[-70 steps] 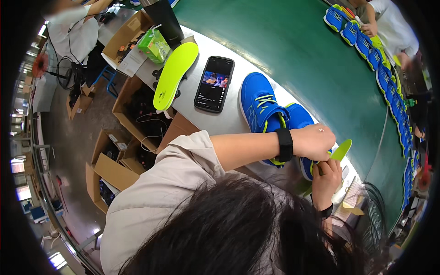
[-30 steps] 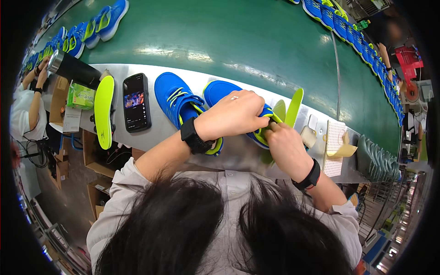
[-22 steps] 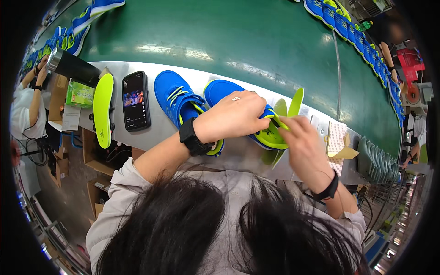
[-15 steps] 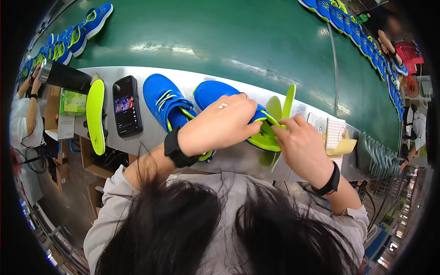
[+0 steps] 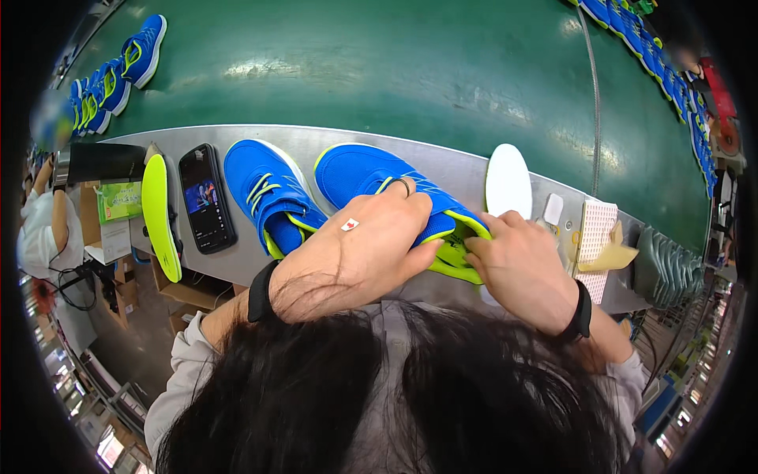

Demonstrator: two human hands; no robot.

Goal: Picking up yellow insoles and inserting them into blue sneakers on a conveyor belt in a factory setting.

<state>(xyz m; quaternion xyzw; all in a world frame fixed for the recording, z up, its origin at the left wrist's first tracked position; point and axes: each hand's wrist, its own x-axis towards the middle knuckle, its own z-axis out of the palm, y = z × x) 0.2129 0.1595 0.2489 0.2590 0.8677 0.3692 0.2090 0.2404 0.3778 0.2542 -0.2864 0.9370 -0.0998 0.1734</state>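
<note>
1. Currently, the left hand (image 5: 355, 245) clamps a blue shoe (image 5: 355, 170) across its upper; the right hand (image 5: 525, 265) touches the opening's rim, whether pinching I cannot tell.
2. Over the metal bench (image 5: 452, 168), its long axis slants from far-left toe to near-right opening, the right hand's side.
3. Just left lies a second blue shoe (image 5: 257, 170); beyond the right hand, a white insole-shaped piece (image 5: 509, 182).

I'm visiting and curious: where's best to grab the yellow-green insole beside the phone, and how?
Probably pinch the yellow-green insole by its near end, thumb on top, coming from the near side: it is thin, and that end seems to jut past the near edge of the table.
</note>
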